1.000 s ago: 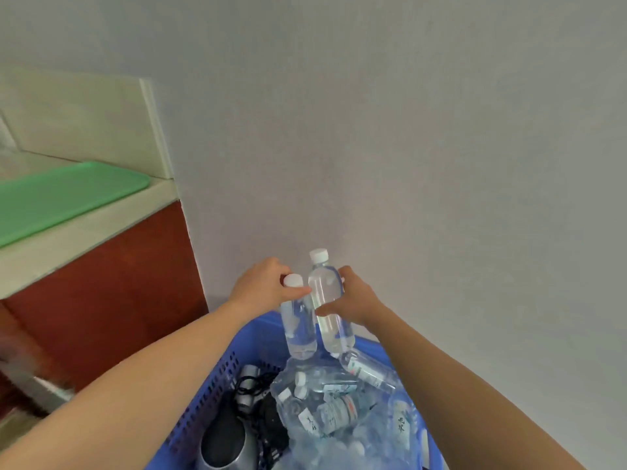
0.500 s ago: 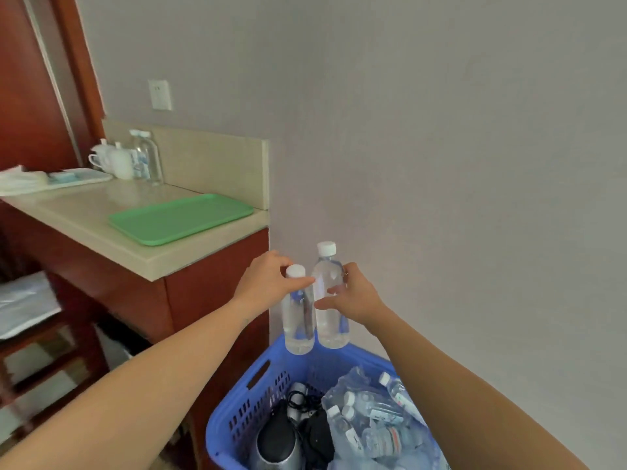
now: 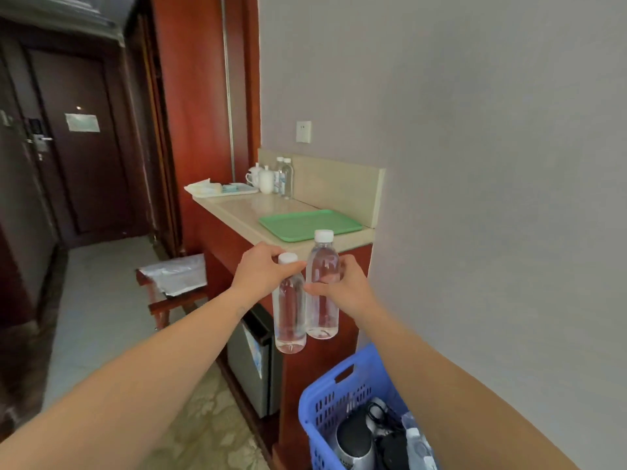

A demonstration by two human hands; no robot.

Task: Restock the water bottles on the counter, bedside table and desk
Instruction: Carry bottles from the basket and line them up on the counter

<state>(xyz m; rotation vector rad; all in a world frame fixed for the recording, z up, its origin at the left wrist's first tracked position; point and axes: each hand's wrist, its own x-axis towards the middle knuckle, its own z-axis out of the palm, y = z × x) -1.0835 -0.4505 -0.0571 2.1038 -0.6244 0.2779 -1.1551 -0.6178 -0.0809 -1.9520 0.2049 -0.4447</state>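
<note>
Much of the right side is wall [image 3: 475, 164], so the open way to the counter [image 3: 244, 212] is from the front and left, up over its near lip. Its pale top is bare along that lip and in the middle. A blue basket [image 3: 339, 371] sits on the floor below. A green tray [image 3: 308, 225] lies at the counter's right end against the wall. Two back bottles [image 3: 286, 178] stand in the far corner beside white cups [image 3: 266, 179].

The left bottle [image 3: 290, 320] and right bottle [image 3: 322, 313] hang in the air before the counter's front edge, upright and almost touching. Both are clear, thin plastic and full, so I judge them fairly heavy, smooth, and easy to dent if squeezed. The neck under the cap looks stiffest. The left hand [image 3: 259, 271] pinches its bottle there. The right hand [image 3: 346, 290] curls round the upper body of its bottle, a softer hold.
</note>
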